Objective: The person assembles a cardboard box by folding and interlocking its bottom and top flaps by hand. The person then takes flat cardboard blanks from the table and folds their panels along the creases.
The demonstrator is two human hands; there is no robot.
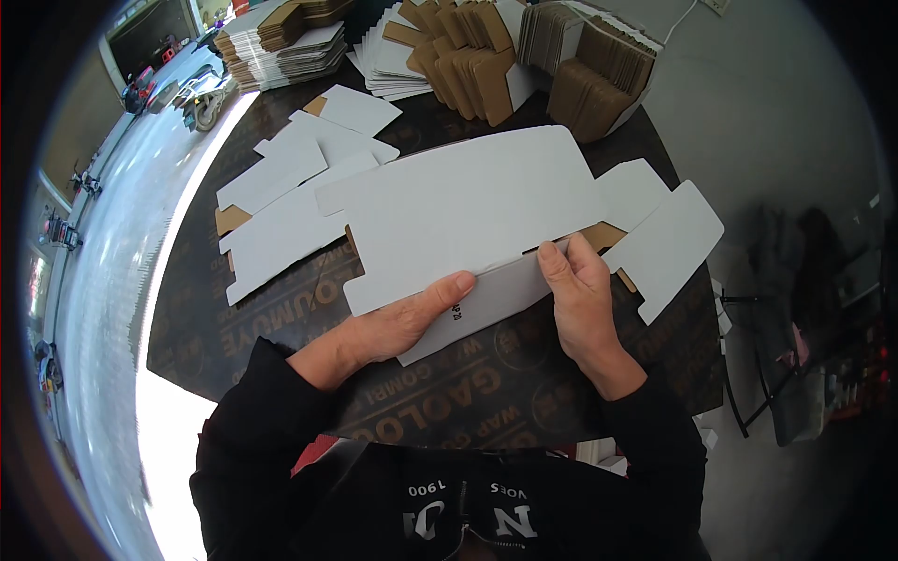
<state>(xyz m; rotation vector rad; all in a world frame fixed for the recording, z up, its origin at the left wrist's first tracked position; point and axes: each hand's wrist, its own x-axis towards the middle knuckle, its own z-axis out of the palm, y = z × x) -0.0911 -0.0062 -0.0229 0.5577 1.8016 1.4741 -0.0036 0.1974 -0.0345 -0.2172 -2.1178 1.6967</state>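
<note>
A white cardboard box blank, partly folded, lies tilted in front of me above the dark table. My left hand grips its near edge at the left, thumb on top and fingers hidden underneath. Closer to the right end, my right hand pinches the same edge, its thumb along the fold. Between the hands a narrow side panel bends down, with small black print beside my left thumb. Brown inner cardboard shows near the right-hand flaps.
Flat white blanks overlap at the left of the printed dark table. Along the back stand a white stack, brown-and-white blanks and a bundled stack. A dark chair is at the right.
</note>
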